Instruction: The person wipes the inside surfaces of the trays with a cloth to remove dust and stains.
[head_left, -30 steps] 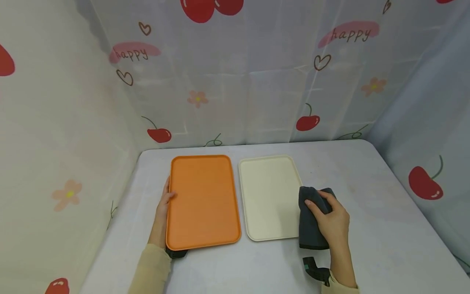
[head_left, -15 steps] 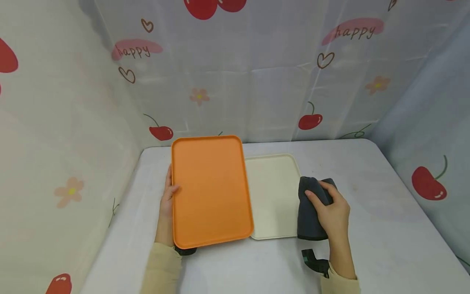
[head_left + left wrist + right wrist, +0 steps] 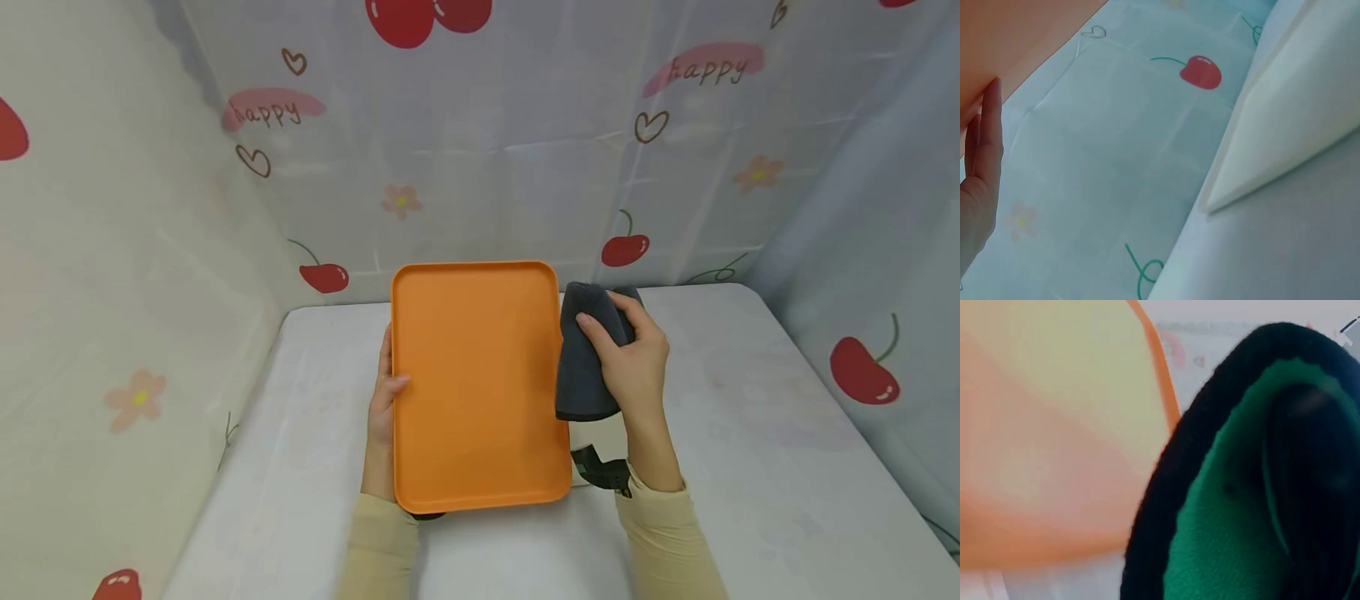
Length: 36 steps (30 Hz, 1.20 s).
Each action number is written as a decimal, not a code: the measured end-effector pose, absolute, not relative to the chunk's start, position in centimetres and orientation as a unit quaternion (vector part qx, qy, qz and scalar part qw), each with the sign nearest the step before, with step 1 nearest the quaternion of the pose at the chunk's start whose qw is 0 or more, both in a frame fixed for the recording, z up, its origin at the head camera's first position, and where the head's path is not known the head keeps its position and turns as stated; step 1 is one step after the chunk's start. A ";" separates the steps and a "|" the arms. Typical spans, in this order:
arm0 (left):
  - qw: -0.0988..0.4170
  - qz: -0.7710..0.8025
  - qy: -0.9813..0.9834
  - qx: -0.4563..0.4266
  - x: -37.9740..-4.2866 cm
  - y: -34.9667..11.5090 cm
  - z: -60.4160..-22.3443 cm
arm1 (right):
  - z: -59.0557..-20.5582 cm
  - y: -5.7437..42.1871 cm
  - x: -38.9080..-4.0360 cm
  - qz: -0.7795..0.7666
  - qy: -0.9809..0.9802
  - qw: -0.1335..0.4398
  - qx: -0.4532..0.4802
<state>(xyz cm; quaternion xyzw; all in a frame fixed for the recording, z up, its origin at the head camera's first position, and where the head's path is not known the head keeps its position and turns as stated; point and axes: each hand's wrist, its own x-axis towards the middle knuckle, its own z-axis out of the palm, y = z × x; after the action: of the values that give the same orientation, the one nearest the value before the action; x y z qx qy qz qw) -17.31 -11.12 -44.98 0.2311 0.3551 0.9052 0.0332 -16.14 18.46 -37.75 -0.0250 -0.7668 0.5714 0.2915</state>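
The orange tray, gripped by the left hand only at nine o'clock, could tip toward the cream tray at four if the right hand, pinching a dark grey cloth at three, presses hard.

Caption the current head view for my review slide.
Left hand holds an orange tray; right hand grips dark grey fabric beside it, a cream tray mostly hidden behind.
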 end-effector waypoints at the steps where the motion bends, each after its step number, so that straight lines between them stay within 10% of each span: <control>1: 0.032 0.906 0.351 0.234 -17.3 -10.8 -45.0 | -37.4 18.1 -16.4 0.569 -0.769 0.291 -0.022; 36: 0.046 0.902 0.355 0.241 -17.2 -8.2 -45.7 | -37.5 12.6 -20.5 0.259 -0.881 0.379 -0.116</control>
<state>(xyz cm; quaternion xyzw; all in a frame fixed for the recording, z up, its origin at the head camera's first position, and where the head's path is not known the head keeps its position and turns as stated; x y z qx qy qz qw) -17.18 -8.21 -45.71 0.2410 0.3554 0.9019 0.0462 -20.54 12.64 -37.47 -0.1157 -0.8810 0.2586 0.3788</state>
